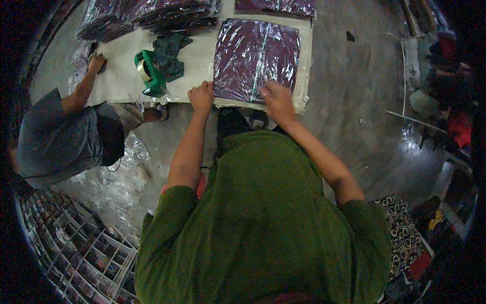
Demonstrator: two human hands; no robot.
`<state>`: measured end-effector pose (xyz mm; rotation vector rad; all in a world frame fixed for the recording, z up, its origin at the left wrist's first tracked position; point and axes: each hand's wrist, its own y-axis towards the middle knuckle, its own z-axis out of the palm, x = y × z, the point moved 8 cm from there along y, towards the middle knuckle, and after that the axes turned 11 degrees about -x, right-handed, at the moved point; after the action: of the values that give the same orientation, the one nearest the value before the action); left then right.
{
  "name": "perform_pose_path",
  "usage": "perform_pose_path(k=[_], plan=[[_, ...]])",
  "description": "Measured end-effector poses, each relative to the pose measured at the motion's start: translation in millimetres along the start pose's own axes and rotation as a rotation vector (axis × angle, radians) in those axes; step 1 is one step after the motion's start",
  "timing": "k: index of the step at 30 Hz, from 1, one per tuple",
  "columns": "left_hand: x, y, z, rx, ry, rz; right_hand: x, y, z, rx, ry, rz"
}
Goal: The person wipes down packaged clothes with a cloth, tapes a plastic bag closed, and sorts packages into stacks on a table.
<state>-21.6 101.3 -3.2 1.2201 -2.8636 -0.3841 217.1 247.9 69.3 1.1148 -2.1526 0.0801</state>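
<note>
A dark purple folded item in clear plastic wrap (pixel 237 57) lies flat at the right end of the pale table (pixel 121 53). A light strip runs lengthwise along its wrap. My left hand (pixel 201 98) rests at its lower left corner by the table's near edge; whether its fingers pinch the plastic is unclear. My right hand (pixel 277 100), blurred, is over its lower right part near the strip, and its grip cannot be made out. Left of the package stands a green tape dispenser with a roll of tape (pixel 150 74), beside a crumpled dark cloth (pixel 169 55).
More plastic-wrapped dark packages (pixel 174 15) lie along the table's far side. A co-worker in grey (pixel 64 133) stands at the left, one hand on the table. Loose clear plastic (pixel 114 190) covers floor behind that person, near a wire-grid rack (pixel 83 250). Patterned fabric (pixel 402 235) is at lower right.
</note>
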Motion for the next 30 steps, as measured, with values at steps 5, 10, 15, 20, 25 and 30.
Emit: perform_pose_path(k=[5,10,15,20,25,30], plan=[[-17.8,5.1,0.3,-0.063,0.002,0.063,34.3,-32.1,77.3,0.164,-0.062,-0.452],[0.0,-8.6,7.0,-0.024,0.129,0.063,-2.0,-29.5,48.0,0.389,-0.353,-0.259],[-8.7,1.3,3.0,-0.005,0.083,0.041,-61.4,-52.9,14.0,0.145,-0.373,-0.104],[-54.8,-7.9,-39.2,-0.318,-0.274,0.016,-59.3,-47.5,15.1,0.127,-0.335,-0.024],[-158.0,-62.1,-13.2,0.021,-0.493,0.506,-53.2,-48.1,11.5,0.112,-0.337,-0.049],[-48.8,-44.5,15.0,0.04,-0.399,0.222,-45.2,-48.3,8.2,0.15,-0.35,-0.102]])
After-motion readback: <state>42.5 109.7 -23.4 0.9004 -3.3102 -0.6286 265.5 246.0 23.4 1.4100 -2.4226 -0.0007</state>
